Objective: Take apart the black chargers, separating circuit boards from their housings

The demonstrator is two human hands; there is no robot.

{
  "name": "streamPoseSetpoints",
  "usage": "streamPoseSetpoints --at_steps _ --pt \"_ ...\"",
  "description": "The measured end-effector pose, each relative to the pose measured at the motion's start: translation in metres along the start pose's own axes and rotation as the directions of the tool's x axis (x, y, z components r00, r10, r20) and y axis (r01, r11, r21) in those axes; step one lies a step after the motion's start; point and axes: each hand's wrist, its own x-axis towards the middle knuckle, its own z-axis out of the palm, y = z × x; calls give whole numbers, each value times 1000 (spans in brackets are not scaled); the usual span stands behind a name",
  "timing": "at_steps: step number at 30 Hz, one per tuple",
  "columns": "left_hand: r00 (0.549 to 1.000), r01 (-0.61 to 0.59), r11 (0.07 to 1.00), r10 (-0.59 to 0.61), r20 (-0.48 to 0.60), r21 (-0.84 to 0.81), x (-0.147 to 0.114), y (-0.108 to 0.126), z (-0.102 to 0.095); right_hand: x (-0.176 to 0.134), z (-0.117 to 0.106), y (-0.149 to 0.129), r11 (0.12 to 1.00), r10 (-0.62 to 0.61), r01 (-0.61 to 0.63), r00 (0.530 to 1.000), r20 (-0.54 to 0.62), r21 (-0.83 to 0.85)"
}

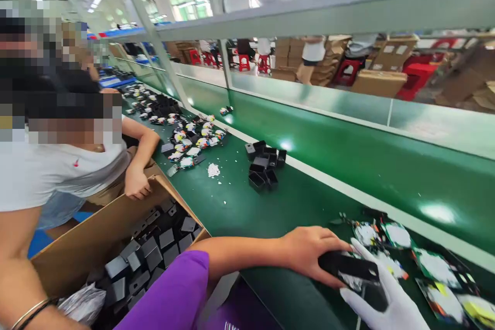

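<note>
My left hand (309, 255), bare, has its fingers closed on the left end of a black plastic case (358, 266). My right hand (398, 294), in a white glove, grips the same case from the right, thumb below and fingers above. A small hole shows near the case's right end, and pale material is visible at its lower side. Just beyond my hands lie several green circuit boards (436, 268) with white filler, wires and yellow parts. Parts of the case are hidden by my fingers.
Several black empty housings (263, 165) sit mid-bench beside white crumbs (213, 169). More boards (189, 139) are heaped farther left. An open carton (96, 227) of black cases stands at my left, next to a co-worker in a white shirt. A green belt (328, 129) runs behind.
</note>
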Motion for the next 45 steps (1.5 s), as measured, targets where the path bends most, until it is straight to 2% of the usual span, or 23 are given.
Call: streamPoseSetpoints --at_steps 2,5,9,12,14,17,19,22,26,29,33,39,45 --pt "1000 0 999 -1 24 52 -1 1 -1 -3 2 -19 995 73 -79 994 85 66" --pt "999 -17 998 15 34 62 -7 2 -3 0 3 -44 983 88 -98 994 67 157" --pt "997 -56 993 51 53 107 -12 -3 -9 3 4 -56 983 -90 104 991 -95 153" --pt "994 -96 985 86 72 143 -14 -5 -10 0 5 -59 980 -165 176 980 -114 98" --pt "993 -104 983 95 62 148 -15 -5 -9 -3 6 -60 981 -114 136 982 -152 138" --pt "995 -103 986 104 4 130 -17 -4 -7 -5 6 -60 949 80 -11 975 -208 314" --pt "991 -121 987 127 -45 109 -18 -3 -7 -4 5 -60 888 195 -96 965 -178 450" --pt "985 -140 989 145 -97 54 -18 -2 -7 -2 1 -60 800 244 -147 965 -92 582" --pt "989 -116 993 113 -99 -25 -17 0 -10 -2 -5 -57 785 135 -83 990 -39 614" --pt "991 -102 993 97 -96 -55 -16 1 -12 -4 -3 -54 818 23 -2 999 -29 575" --pt "990 -113 992 107 -94 -59 -16 0 -14 -7 4 -55 891 13 39 994 -110 452" --pt "981 -175 980 165 -104 -91 -17 -1 -13 -7 3 -57 838 -119 185 980 -159 513" --pt "991 -126 980 116 -70 -156 -17 3 -15 -9 -6 -63 884 -183 260 957 -224 388"
